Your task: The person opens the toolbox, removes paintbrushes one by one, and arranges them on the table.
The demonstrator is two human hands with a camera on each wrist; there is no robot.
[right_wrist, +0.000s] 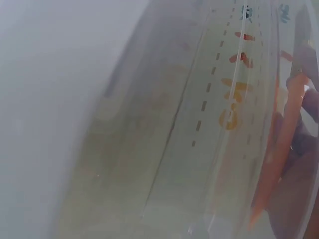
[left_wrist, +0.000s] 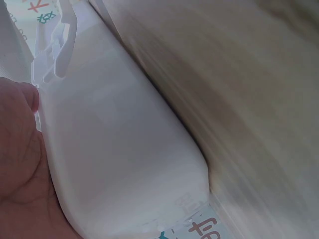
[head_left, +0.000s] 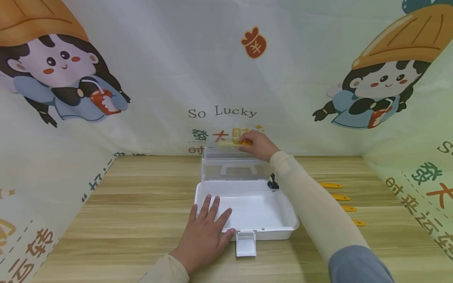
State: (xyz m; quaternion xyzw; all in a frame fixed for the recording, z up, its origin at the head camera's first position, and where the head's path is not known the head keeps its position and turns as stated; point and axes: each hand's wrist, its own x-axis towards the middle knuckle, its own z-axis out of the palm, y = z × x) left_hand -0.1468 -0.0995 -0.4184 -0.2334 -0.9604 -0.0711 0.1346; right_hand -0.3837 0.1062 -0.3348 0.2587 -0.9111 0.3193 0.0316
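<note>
A white plastic box (head_left: 263,212) stands on the table with its clear lid (head_left: 209,169) raised at the back and its front latch (head_left: 245,243) hanging down. My left hand (head_left: 207,232) rests on the box's front left rim, fingers spread and straight over the inside. In the left wrist view, that palm lies against the box's outer wall (left_wrist: 119,129). Up at the top of the raised lid, my right hand (head_left: 260,144) pinches a paintbrush (head_left: 227,144) by its orange handle, pale bristles pointing left. The right wrist view shows the orange handle (right_wrist: 289,117) near the clear plastic.
Several yellow-orange handles (head_left: 348,208) lie in a row on the table right of the box, partly hidden by the right sleeve (head_left: 318,208). A small black item (head_left: 272,182) is at the box's back right corner. A printed cloth (head_left: 159,78) hangs behind.
</note>
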